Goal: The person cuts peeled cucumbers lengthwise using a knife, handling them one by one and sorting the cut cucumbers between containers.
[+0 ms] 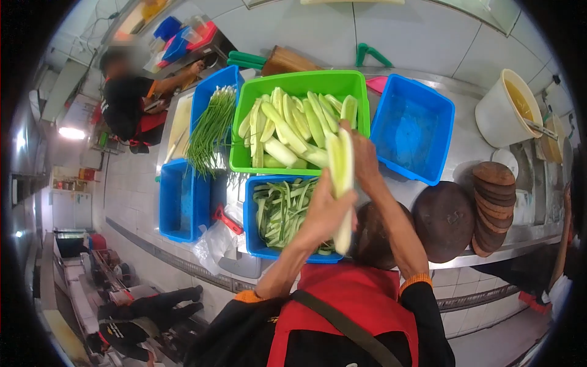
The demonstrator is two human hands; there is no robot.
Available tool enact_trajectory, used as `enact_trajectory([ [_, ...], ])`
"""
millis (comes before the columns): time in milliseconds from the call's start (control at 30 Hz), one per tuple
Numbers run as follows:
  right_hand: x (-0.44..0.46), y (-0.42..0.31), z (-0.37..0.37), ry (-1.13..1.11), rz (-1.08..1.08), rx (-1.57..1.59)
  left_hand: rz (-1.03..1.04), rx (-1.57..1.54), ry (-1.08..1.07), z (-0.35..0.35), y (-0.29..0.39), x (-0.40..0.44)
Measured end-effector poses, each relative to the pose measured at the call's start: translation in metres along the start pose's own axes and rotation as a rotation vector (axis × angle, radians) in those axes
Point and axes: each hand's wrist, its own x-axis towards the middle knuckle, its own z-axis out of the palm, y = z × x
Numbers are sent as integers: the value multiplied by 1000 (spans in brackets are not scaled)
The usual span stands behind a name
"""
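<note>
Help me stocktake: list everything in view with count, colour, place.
Counter: one, silver, centre
Green tub: one, green, centre
Peeled vegetables: many, pale green, green tub
Blue tubs: four, blue, around green tub
Peels: many, green, front tub
Spring onions: one bunch, green, left
Red tool: one, red, left
Bag: one, clear, left
Bucket: one, white, right
Round blocks: two, brown, right
Discs: one stack, brown, right
Green handles: several, green, back
Co-workers: three, dark clothes, left and right
Background: too small
Held vegetable: one, pale green, centre
Apron: one, red, front
Left hand: one, bare, vegetable's middle
Right hand: one, bare, far end
</note>
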Motion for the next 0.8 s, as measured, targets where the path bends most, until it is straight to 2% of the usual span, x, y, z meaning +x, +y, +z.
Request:
enact_trajectory([
  [33, 5, 5, -8, -38, 84, 120, -9, -2, -87, 4, -1, -8],
  [67, 13, 9, -14, -25, 80, 121, -21, -34, -113, 8, -2, -12],
  [133, 14, 14, -22, -80, 171, 187, -11, 64, -50, -4, -5, 4],
  [300, -20, 29, -30, 225, 173, 357, 59, 210, 180, -55, 15, 101],
  [333, -30, 31, -32, 231, 176, 352, 97, 219, 201, -67, 14, 125],
  [400, -50, 35, -33, 120, 306, 502, 95, 492, 221, -89, 17, 169],
  [433, -56, 12, -52, 71, 436, 692, 533, 861, 432, -90, 6, 181],
  [467, -62, 3, -57, 74, 436, 692, 535, 862, 430, -90, -4, 194],
  [533, -70, -9, -61, 24, 630, 807, 895, 1473, 720, -73, -17, 211],
  [567, -72, -15, -64, -7, 631, 768, 788, 1370, 493, -65, -29, 228],
  [600, -77, -13, -57, -8, 642, 768, 781, 1373, 485, -50, -33, 236],
  [667, -84, -6, -39, 83, 397, 665, 246, 1315, 279, -27, -37, 245],
  [700, -85, -14, -44, 66, 456, 705, 250, 1315, 272, -26, -42, 250],
  [767, -91, -14, -46, 37, 431, 683, 301, 1301, 427, -22, -50, 262],
  [800, -92, -14, -47, 50, 406, 656, 324, 1332, 424, -23, -54, 269],
])
